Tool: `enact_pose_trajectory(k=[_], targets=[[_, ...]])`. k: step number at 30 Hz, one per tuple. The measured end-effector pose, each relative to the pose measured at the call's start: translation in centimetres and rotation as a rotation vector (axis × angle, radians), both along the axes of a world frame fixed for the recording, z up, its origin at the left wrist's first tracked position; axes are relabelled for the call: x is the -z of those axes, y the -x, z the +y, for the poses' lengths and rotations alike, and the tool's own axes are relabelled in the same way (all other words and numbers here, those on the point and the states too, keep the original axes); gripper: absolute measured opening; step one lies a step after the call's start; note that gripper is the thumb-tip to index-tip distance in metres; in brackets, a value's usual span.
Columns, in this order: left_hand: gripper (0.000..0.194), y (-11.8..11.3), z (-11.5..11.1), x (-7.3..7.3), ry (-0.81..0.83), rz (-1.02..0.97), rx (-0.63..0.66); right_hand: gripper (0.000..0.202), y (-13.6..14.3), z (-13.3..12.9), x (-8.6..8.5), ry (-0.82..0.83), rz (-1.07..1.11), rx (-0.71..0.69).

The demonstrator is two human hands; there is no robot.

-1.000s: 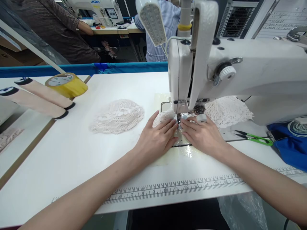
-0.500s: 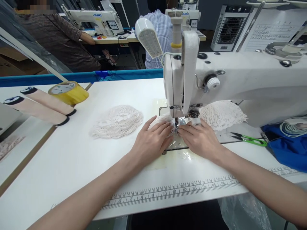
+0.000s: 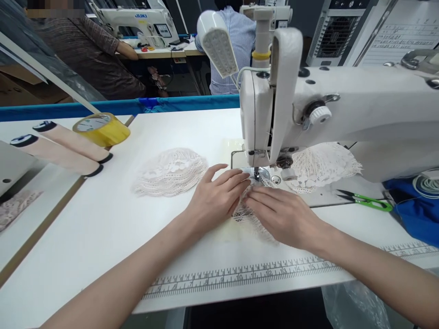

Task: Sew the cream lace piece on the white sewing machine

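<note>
At the far left of the white table (image 3: 103,237) lie two beige thread cones (image 3: 65,148) on their sides, with a roll of yellow tape (image 3: 102,129) just behind them. Further right rests a stack of white lace pieces (image 3: 171,171), near the left hand (image 3: 214,201) but apart from it. That hand lies flat, fingers spread and pressing down on a lace piece (image 3: 250,217) which sits on the table just in front of the needle (image 3: 256,173) of the white sewing machine (image 3: 343,109). The right hand (image 3: 284,214) lies flat on the same lace piece, fingers extended toward the left hand and almost touching it; neither hand is clenched. Behind the right hand, under the machine arm, lies another pile of lace (image 3: 322,164). To the right of it, green-handled thread snips (image 3: 365,199) rest on the table, with blue cloth (image 3: 416,214) at the far right edge. A printed ruler strip (image 3: 240,276) runs along the table's near edge.
</note>
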State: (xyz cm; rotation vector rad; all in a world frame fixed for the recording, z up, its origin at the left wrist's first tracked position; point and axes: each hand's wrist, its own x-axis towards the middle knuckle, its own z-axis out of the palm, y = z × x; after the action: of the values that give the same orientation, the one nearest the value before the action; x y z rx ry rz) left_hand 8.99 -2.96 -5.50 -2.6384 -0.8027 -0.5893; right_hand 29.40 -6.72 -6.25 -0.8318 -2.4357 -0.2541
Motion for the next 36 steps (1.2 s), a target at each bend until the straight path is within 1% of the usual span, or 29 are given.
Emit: enact_pose_trajectory(k=[2,5,8,10,13,16,21,29,36], targets=[[0.032,0.2,0.4,0.6,0.071,0.038,0.032,0.023,0.2,-0.2,0.1,0.059,-0.019,0.039],[0.034,0.4,0.7,1.3,0.138,0.047,0.056,0.025,0.3,-0.5,0.2,0.088,-0.052,0.109],[0.033,0.3,0.7,1.5,0.192,0.041,0.046,0.026,0.2,-0.5,0.3,0.116,-0.098,0.152],[0.033,0.2,0.6,1.5,0.218,0.032,0.042,0.026,0.2,-0.3,0.2,0.13,-0.127,0.222],[0.031,-0.1,0.5,1.6,0.226,0.029,0.053,0.027,0.0,0.1,0.1,0.184,-0.173,0.329],[0.032,-0.1,0.4,1.7,0.18,0.041,0.061,0.026,-0.1,0.7,0.2,0.207,-0.206,0.386],[0.037,0.0,0.2,1.7,0.107,0.081,0.068,0.028,-0.3,1.1,0.6,0.19,-0.207,0.39],[0.037,-0.7,-0.8,0.8,0.0,0.178,0.017,0.027,-0.4,1.6,0.8,0.201,-0.153,0.332],[0.036,-0.9,-0.9,0.9,0.02,0.156,0.014,0.026,-0.6,1.9,0.7,0.254,-0.115,0.291]])
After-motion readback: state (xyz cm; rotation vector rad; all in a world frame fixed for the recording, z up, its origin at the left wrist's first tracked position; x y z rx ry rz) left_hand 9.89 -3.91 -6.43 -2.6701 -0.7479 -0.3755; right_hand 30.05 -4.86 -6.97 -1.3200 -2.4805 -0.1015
